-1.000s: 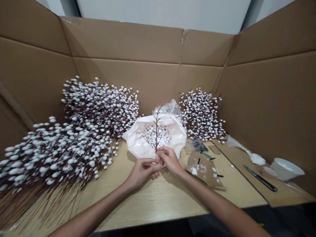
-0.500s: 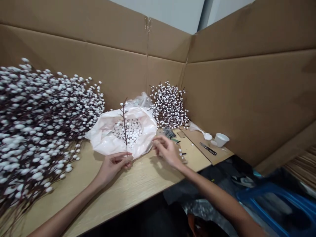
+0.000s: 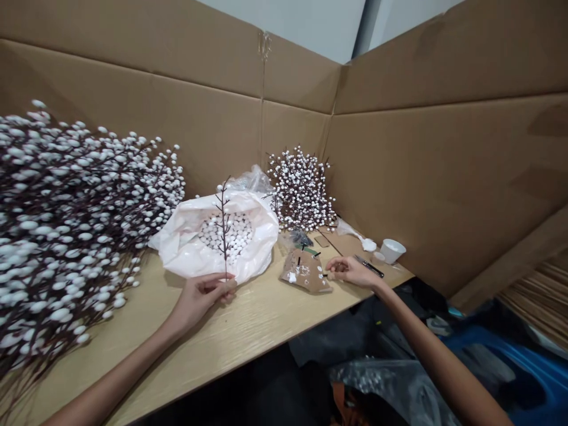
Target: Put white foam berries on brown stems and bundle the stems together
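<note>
Left hand [image 3: 202, 294] — pinched on the foot of a thin brown twig [image 3: 223, 228], held upright in front of the white bag of beads [image 3: 186, 247]. Right hand [image 3: 350, 271] — well apart, fingers curled just beside the cardboard scrap [image 3: 306, 273] (cannot tell whether it grips anything). Wooden table [image 3: 248, 331] beneath.

Left hand [image 3: 202, 294] holds a twig [image 3: 223, 228] upright on the desk [image 3: 248, 331]; right hand [image 3: 352, 271] rests beside a cardboard scrap [image 3: 305, 271].

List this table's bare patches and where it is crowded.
Bare: the front of the table, between the left hand gripping the twig and the cardboard scrap. Crowded: beaded branches left; cup and tool by the right hand.
</note>
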A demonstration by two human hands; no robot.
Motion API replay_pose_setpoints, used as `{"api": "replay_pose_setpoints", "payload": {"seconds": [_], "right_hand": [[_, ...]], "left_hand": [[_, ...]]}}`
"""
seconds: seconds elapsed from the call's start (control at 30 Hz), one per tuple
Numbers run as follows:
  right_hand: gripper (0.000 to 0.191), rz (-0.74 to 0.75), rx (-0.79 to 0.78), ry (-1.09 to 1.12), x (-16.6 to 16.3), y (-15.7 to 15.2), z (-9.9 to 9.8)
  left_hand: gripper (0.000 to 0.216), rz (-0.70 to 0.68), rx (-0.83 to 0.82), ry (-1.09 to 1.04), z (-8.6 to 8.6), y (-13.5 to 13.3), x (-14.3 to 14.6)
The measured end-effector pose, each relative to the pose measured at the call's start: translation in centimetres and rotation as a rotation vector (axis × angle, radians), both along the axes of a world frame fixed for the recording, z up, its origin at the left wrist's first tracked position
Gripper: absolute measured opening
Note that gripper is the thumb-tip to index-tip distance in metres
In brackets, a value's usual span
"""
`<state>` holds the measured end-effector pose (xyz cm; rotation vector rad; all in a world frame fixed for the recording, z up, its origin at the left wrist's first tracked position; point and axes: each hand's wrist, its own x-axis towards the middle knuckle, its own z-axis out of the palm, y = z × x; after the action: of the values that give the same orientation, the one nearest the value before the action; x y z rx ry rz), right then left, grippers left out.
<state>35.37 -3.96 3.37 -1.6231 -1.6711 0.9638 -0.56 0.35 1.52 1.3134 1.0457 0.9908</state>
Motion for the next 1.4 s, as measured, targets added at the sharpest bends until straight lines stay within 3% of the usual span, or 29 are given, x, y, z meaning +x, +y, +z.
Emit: {"api": "replay_pose_setpoints", "payload": {"seconds": [0.2,0.5,0.6,0.73,0.83,0.97,1.1,1.4], "right_hand": [[0.026,0.030,-0.019,-0.046,0.1,0.7,-0.4],[0.046,0.019,-0.085,-0.007,1.6,1.7,0.6],[0.043,-0.031,-0.016,0.003,1.0,1.8,1.2],[0.027,-0.040,0.148,-0.010,-2.4,0.7,1.1],[0.015,0.024,0.337,-0.152,-5.3,-0.6,0.4],[0.013,0.091,0.558,-0.392,-6.7,-1.0,-0.5],[0.017,0.170,0.583,-0.477,-6.2,-0.4,-1.2],[0.019,0.196,0.509,-0.537,-6.1,0.1,-1.4]], "left_hand": [[0.037,-0.006,0.002,0.013,0.3,-0.1,0.1],[0.035,-0.024,0.026,0.017,0.1,-0.1,0.0],[0.034,-0.036,0.037,0.021,0.0,-0.1,0.0],[0.035,-0.030,0.030,0.010,-0.1,0.1,0.0],[0.036,-0.026,0.032,0.009,-0.2,0.1,-0.1],[0.037,-0.020,0.026,0.017,-0.2,0.1,-0.2],[0.038,-0.022,0.045,0.030,0.0,0.0,-0.1],[0.040,-0.010,0.067,0.044,0.2,-0.1,0.1]]}}
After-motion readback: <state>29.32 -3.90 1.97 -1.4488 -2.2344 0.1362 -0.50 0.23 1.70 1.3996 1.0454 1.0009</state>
